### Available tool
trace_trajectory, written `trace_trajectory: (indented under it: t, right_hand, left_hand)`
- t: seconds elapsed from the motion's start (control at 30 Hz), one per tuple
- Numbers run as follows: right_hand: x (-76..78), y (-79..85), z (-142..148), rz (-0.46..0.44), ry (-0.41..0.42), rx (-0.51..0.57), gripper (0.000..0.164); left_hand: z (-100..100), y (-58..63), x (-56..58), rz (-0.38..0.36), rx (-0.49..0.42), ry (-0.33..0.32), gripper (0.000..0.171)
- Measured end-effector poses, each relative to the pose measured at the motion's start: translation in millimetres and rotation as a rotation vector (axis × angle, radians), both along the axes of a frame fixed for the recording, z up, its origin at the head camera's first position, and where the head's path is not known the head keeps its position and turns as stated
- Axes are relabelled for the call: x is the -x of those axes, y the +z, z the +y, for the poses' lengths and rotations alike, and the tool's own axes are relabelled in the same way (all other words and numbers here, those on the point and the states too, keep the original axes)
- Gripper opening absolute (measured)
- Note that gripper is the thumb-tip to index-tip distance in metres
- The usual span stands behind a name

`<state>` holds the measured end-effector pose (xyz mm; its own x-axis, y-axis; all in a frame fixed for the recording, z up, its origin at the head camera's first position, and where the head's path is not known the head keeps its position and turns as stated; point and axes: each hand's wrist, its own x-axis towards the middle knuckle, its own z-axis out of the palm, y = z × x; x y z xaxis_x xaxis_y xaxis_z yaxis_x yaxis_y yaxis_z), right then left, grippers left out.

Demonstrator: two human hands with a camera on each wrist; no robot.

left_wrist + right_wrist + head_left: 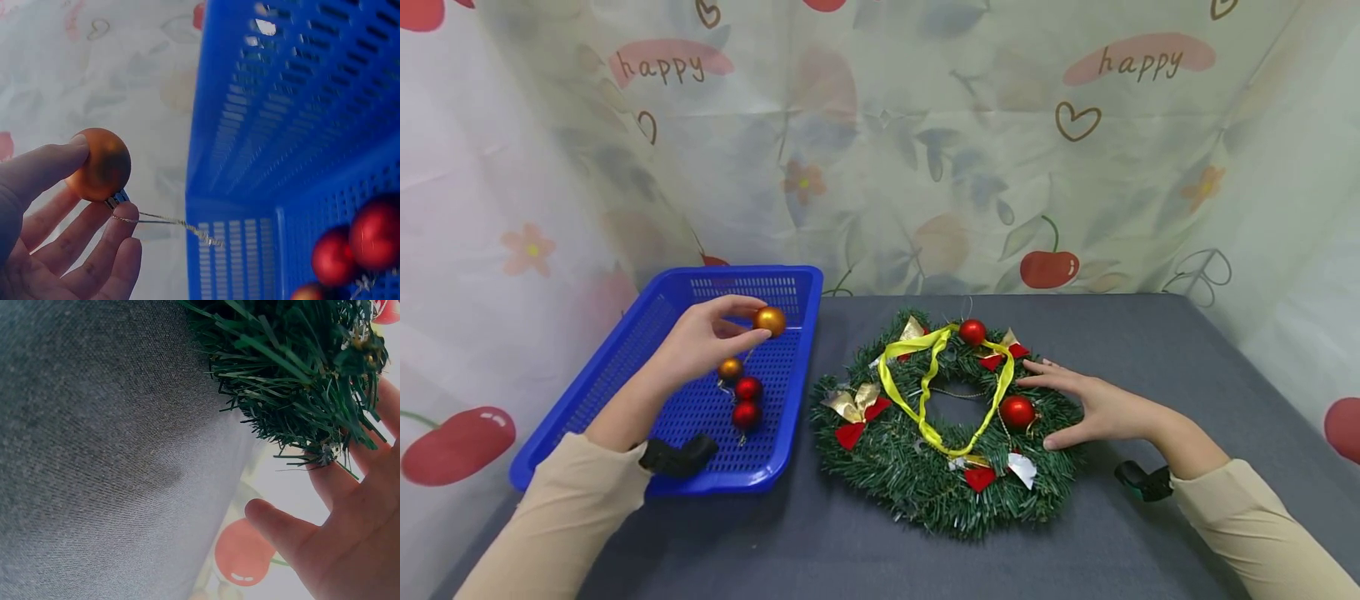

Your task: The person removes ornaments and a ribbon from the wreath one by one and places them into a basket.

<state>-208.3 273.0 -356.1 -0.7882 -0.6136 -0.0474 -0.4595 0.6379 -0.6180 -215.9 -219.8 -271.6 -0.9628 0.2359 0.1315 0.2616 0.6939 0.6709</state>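
Note:
My left hand (703,337) pinches a gold ball ornament (770,321) between thumb and fingers, above a blue plastic basket (808,367). In the left wrist view a metallic cap and a gold hanging string (181,222) trail from the ornament. My right hand (1097,408) rests at the right side of a green wreath (917,483), its fingers spread along the needles, thumb apart. The wreath bears a yellow ribbon (925,425), red-and-gold bows (853,414), and two red balls, one at the top (972,332) and one on the right (1018,412).
Inside the basket lie another gold ball (730,370) and two red balls (748,389). A dark grey cloth (1135,333) covers the table. Printed curtains (887,167) hang behind it and on both sides.

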Motion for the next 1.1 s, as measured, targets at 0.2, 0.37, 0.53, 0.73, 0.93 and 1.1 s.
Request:
trace_trajectory:
  t: [0.2, 0.37, 0.53, 0.73, 0.93, 1.1]
  right_hand:
    - [-0.2, -0.7, 0, 0.006, -0.005, -0.005, 0.073]
    - [0.2, -0.8, 0, 0.004, -0.008, -0.009, 0.073]
    - [0.4, -1.0, 0, 0.009, -0.005, -0.004, 0.072]
    - [0.3, -1.4, 0, 0.007, -0.01, -0.006, 0.072]
    - [-0.1, -0.7, 0, 0.005, -0.006, -0.005, 0.071]
    - [0.0, 0.3, -1, 0.003, 0.005, -0.002, 0.071]
  left_hand:
    - [-12, -4.6, 6.4, 0.005, 0.03, 0.02, 0.045]
    - [-19, -7.8, 9.4, -0.022, 0.047, 0.024, 0.048]
    - [-22, -9.5, 10.3, -0.034, 0.072, 0.019, 0.048]
    - [-25, -14.2, 12.9, -0.025, 0.115, -0.016, 0.044]
    - [-28, -16.5, 14.4, -0.034, 0.147, -0.034, 0.042]
    - [-29, -17.9, 15.0, -0.059, 0.17, -0.047, 0.04]
